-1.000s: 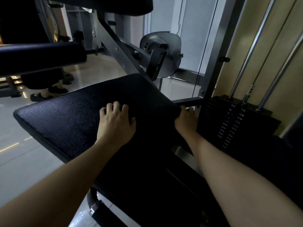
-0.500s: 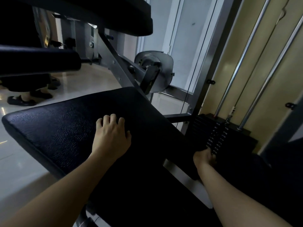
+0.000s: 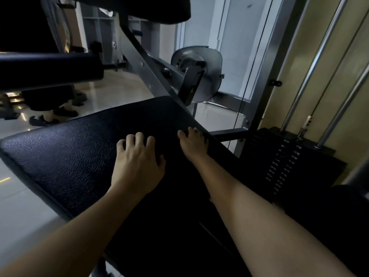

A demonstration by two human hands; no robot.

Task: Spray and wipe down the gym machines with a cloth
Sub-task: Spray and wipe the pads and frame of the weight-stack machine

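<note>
Lying under both hands, the black pad (image 3: pixel 69 156) looks pebbled and faintly glossy. The left hand (image 3: pixel 137 164) presses it, fingers bent, grasping nothing; the right hand (image 3: pixel 192 143) rests loose at its edge.

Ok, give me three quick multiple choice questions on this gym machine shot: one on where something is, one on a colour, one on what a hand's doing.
1. Where is the weight stack relative to the pad?
A. to its left
B. on top of it
C. to its right

2. What colour is the pad?
A. black
B. red
C. white

3. What is the left hand doing?
A. raised, squeezing a spray bottle
B. resting on the pad, nothing seen in it
C. wrapped round a chrome rod

Answers:
1 C, the stack sits past the pad's right edge, beyond the right hand.
2 A, its textured cover is black.
3 B, its palm and bent fingers lie on the pad's top.
</note>
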